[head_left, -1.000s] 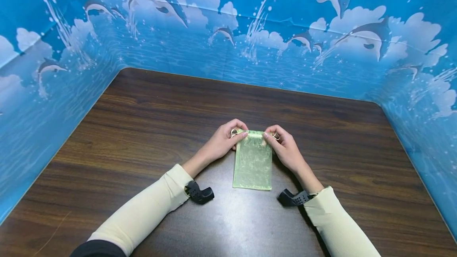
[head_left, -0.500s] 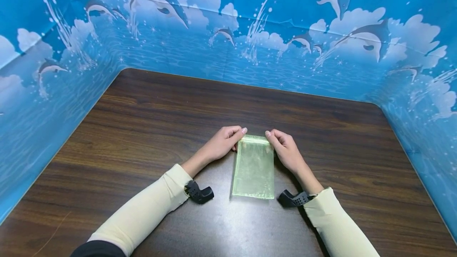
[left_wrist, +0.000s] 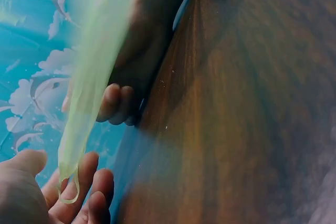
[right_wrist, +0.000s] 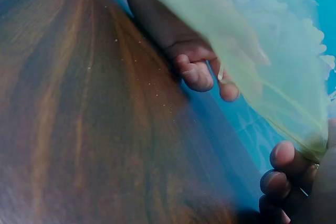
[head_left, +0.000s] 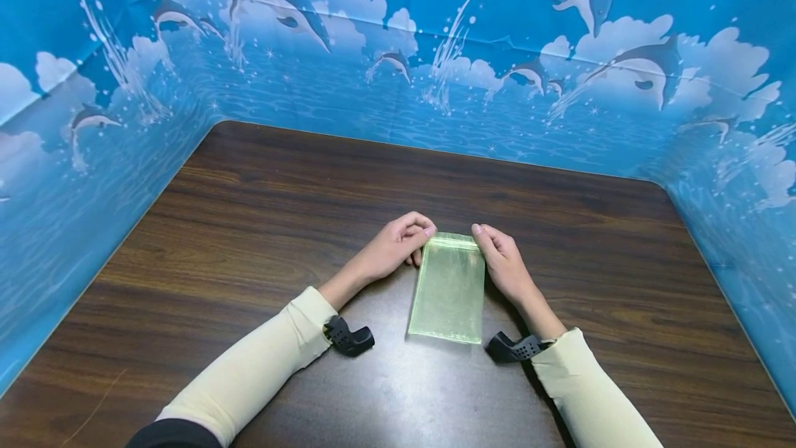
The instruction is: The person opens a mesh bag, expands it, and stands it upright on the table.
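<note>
A sheer pale-green organza drawstring bag (head_left: pixel 449 289) hangs flat, its gathered top band uppermost, in the head view. My right hand (head_left: pixel 506 261) pinches its top right corner between thumb and curled fingers. At the top left corner is my left hand (head_left: pixel 394 247). The left wrist view has that hand's thumb standing off from the bag (left_wrist: pixel 94 77), while the fingers (left_wrist: pixel 88 169) touch the corner from the far side. A small drawstring loop (left_wrist: pixel 69 200) dangles there against them. In the right wrist view, the bag's corner runs into the right hand's fingers (right_wrist: pixel 283 156).
The dark wood-grain table (head_left: pixel 280 185) lies below. A blue dolphin-print cloth (head_left: pixel 348 88) stands around its back and sides. Black wrist mounts (head_left: pixel 349 337) sit at both cuffs of the cream sleeves (head_left: pixel 255 365).
The bag first slid down and looked longer, and the drawstring loops beside both hands went from sight. Since then it has shifted slightly right, with the right hand moving a little outward.
</note>
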The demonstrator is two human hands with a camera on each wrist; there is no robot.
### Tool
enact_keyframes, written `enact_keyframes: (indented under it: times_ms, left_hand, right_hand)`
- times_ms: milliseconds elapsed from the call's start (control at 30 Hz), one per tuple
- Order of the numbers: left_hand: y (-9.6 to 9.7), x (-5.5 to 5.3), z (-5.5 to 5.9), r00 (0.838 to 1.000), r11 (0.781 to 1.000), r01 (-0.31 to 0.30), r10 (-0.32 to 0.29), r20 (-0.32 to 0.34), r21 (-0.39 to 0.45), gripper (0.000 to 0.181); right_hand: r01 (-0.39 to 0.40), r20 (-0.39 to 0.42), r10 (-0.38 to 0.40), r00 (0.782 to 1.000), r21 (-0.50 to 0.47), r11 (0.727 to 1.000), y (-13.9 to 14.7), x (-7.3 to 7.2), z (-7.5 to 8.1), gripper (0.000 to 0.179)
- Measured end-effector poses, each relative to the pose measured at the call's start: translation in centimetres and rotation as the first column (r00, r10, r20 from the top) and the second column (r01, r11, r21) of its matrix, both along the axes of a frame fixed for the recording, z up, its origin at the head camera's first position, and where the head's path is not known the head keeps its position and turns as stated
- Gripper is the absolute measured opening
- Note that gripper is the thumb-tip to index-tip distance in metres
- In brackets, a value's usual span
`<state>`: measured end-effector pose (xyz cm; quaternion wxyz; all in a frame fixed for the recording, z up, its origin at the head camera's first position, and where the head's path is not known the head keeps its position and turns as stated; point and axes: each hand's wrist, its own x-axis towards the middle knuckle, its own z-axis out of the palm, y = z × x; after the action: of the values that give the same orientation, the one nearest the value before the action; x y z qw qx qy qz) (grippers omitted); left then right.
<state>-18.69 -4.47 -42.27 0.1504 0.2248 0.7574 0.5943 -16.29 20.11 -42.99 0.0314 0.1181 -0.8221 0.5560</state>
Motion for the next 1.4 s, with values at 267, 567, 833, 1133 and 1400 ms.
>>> enact_keyframes:
  times_ms: [267, 567, 833, 1133, 1400]
  left_hand:
    - [-0.06, 0.04, 0.35, 0.998, 0.999, 0.013, -0.011, 0.062, -0.034, 0.039]
    - [-0.23, 0.06, 0.34, 0.998, 0.993, 0.068, -0.068, 0.010, -0.101, 0.034]
    - [0.03, -0.04, 0.00, 0.999, 0.999, -0.035, 0.035, 0.023, 0.024, 0.023]
    - [-0.04, -0.13, 0.59, 0.998, 0.999, -0.025, 0.027, 0.049, -0.047, 0.029]
    - [-0.17, -0.02, 0.37, 1.000, 0.995, -0.021, 0.023, 0.018, -0.102, 0.034]
  right_hand:
    - [0.011, -0.008, -0.011, 1.000, -0.023, 1.000, 0.08, -0.27, -0.02, 0.043]
    - [0.027, -0.032, -0.029, 0.999, -0.060, 0.998, -0.02, -0.22, -0.05, 0.038]
    - [-0.104, 0.050, 0.113, 0.992, -0.163, 0.981, 0.29, -0.12, -0.07, 0.039]
    - [-0.085, 0.042, 0.093, 0.995, -0.161, 0.983, 0.31, -0.57, 0.14, 0.062]
    - [-0.067, 0.025, 0.071, 0.997, -0.138, 0.988, 0.34, -0.36, -0.07, 0.063]
